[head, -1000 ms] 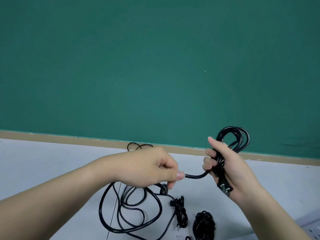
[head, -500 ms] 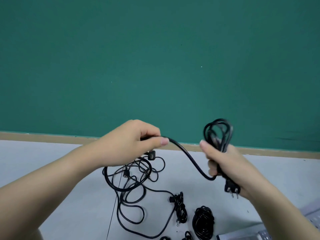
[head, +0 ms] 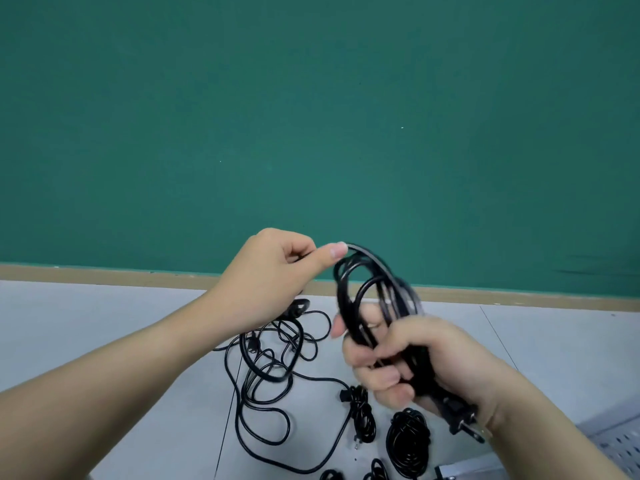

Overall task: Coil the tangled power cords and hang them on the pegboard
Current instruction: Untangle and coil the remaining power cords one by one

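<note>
My right hand (head: 408,362) grips a bundle of black power cord loops (head: 377,292) held upright, with the plug (head: 462,419) sticking out below my palm. My left hand (head: 273,275) pinches the same cord between thumb and finger at the top of the loops, right beside the bundle. Below, a tangled black cord (head: 273,372) lies spread on the grey floor (head: 104,341). A grey perforated pegboard (head: 620,448) shows at the bottom right corner.
A small bundled cord (head: 362,415) and a neatly coiled cord (head: 408,441) lie on the floor near the bottom. More cord ends poke in at the bottom edge. A green wall (head: 311,133) with a tan baseboard (head: 104,273) stands behind.
My left hand has carried the cord up and to the right, laying another loop onto the bundle. My right hand turned and dropped slightly, keeping its grip.
</note>
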`<action>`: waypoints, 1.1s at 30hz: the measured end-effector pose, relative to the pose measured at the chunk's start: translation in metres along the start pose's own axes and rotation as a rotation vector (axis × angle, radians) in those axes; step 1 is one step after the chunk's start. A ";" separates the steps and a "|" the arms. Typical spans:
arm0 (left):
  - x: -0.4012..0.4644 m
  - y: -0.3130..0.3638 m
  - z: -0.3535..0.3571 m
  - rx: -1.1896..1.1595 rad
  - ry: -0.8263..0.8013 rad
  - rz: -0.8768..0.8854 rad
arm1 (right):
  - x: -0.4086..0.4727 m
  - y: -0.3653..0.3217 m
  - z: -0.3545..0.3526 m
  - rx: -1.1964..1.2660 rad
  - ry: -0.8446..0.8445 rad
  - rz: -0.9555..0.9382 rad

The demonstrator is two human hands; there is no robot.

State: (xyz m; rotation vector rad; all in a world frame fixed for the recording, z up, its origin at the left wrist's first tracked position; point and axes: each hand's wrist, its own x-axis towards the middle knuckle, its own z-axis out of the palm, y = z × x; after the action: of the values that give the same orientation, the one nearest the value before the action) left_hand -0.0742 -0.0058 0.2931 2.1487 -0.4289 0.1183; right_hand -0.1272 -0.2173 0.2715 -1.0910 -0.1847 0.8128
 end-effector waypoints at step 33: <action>-0.015 0.004 0.030 -0.250 -0.612 -0.362 | 0.006 -0.032 -0.017 0.562 0.587 -0.605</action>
State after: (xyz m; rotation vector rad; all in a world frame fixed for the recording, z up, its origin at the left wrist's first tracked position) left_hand -0.0919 -0.0280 0.2755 1.9455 -0.3637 -0.7722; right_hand -0.0984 -0.2327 0.2890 -0.6377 0.1993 -0.0301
